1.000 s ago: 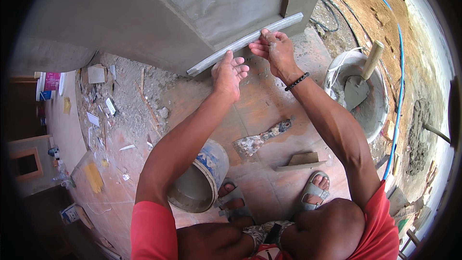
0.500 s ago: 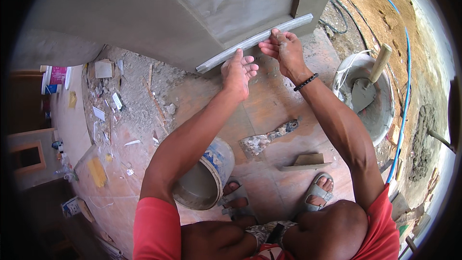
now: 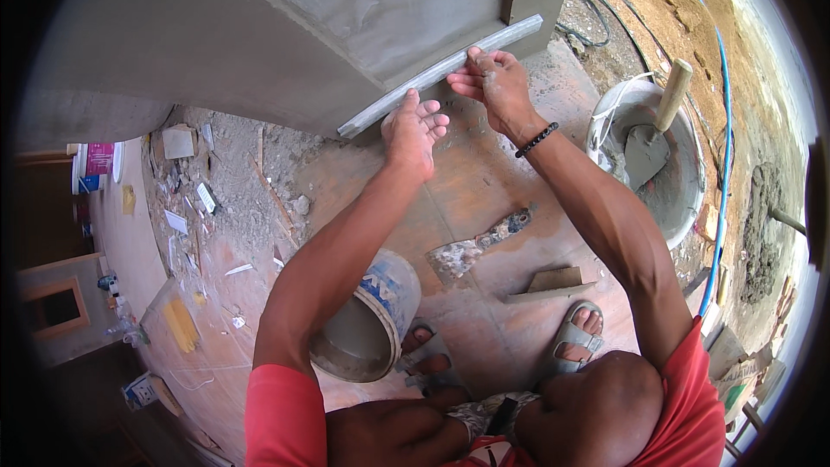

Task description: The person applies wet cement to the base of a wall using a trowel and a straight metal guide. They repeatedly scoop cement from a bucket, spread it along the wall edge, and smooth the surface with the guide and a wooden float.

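A straight grey bar, like a plasterer's straightedge (image 3: 441, 74), lies aslant across the lower edge of a freshly rendered grey column (image 3: 285, 43). My left hand (image 3: 412, 132) holds it near its left end, thumb on the bar and fingers loosely curled below. Further right, my right hand (image 3: 494, 86) has its thumb on the bar, with the fingers bent beneath. What the fingertips touch is partly hidden. Below the hands, a mortar-crusted scraper (image 3: 480, 242) rests on the tiled floor.
At right stands a white bucket (image 3: 699, 177) of mortar with a wooden-handled trowel (image 3: 648, 151). A tilted bucket (image 3: 393, 294) is by my left foot, a flat float with a block handle (image 3: 553, 283) before my right. Rubble (image 3: 242, 151) lies left; a blue hose (image 3: 729, 121) runs far right.
The view has shifted slightly, so the column and bar appear further left. Both hands keep their places on the straightedge.
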A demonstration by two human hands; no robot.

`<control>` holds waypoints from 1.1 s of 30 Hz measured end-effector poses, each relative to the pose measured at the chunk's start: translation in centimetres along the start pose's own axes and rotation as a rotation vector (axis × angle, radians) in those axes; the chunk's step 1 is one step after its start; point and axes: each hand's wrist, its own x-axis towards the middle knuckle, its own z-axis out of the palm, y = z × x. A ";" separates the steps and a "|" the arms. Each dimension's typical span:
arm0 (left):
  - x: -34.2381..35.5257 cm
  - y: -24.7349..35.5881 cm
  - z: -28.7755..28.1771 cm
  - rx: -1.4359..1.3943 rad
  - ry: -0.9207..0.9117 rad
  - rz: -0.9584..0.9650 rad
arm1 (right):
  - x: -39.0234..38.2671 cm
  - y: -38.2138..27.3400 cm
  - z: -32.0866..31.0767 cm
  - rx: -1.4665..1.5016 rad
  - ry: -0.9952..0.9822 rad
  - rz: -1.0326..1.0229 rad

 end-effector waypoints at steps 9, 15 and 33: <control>0.4 -0.2 -0.3 -0.004 -0.031 -0.003 | 0.1 0.2 -0.1 0.039 0.018 -0.019; 0.6 -0.2 -0.5 -0.003 -0.066 0.005 | 0.0 0.1 -0.2 0.056 -0.003 -0.034; -0.5 -0.3 0.5 0.092 -0.041 -0.048 | 0.2 0.1 -0.1 0.057 0.031 -0.019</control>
